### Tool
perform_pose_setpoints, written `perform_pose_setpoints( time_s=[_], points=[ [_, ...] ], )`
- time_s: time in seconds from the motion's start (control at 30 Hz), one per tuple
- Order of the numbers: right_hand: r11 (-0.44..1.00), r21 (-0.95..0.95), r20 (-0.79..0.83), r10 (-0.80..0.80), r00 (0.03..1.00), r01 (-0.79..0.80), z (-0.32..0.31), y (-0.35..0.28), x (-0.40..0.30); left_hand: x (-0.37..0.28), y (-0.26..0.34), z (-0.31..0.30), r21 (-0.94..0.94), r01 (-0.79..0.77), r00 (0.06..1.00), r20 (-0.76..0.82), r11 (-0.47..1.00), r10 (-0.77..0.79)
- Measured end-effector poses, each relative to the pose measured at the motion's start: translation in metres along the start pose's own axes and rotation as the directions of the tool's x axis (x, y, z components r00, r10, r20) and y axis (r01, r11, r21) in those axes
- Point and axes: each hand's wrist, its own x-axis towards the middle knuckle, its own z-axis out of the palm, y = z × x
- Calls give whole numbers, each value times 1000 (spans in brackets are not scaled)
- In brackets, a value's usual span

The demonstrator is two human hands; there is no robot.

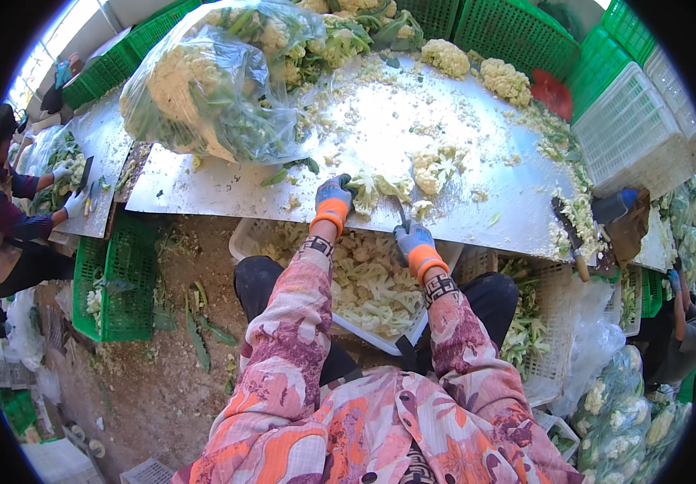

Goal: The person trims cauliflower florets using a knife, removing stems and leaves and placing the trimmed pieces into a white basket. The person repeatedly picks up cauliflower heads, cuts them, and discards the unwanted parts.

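My left hand (331,196), in a grey-blue glove with an orange cuff, grips the left side of a cut cauliflower piece (373,189) at the near edge of the metal-topped table (215,187). In my right hand (413,241), gloved alike, is a small knife (400,209); its blade reaches to the right end of that piece. A small floret (421,209) lies just right of the blade. Behind it sits a larger cauliflower chunk (436,168). Between my knees, below the table edge, a white plastic crate (348,323) holds many cut florets (378,290).
A clear plastic bag of cauliflower (203,97) stands at back left. Two trimmed heads (445,58) lie at the back. A large knife (570,239) rests at the table's right end. Green crates (514,36) line the back. Co-workers (9,212) are at both sides.
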Motion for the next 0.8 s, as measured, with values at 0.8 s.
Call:
perform_pose_setpoints(
  time_s=[0.8],
  points=[
    [987, -161, 27, 37, 999, -32, 8, -35, 18, -30, 12, -24, 152, 161, 984, -107, 975, -146]
  ],
)
